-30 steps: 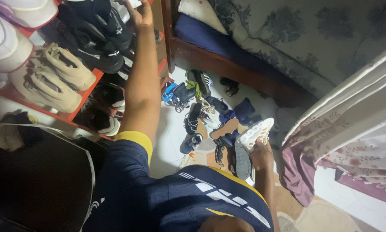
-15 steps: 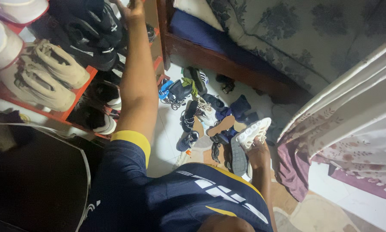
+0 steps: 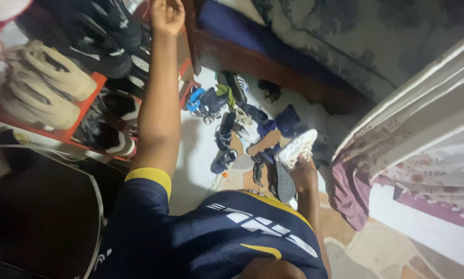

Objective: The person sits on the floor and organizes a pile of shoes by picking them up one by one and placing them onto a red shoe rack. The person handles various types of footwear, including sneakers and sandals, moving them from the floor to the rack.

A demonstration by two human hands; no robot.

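The person is standing over a heap of shoes on the floor, the right hand closing its grip around a white sneaker with a knobbly sole, holding it just above the heap. The left hand is reaching up to the top of the red shoe rack, fingers spread near the black sneakers there; whether it is touching one, I cannot tell.

Judging by how things lie, the sorting is looking only partly done: the rack is already carrying tan shoes and dark pairs on its shelves, while many shoes are lying loose between the rack and the wooden bed frame.

No packages, labels or signs are showing. A floral curtain is hanging at the right.
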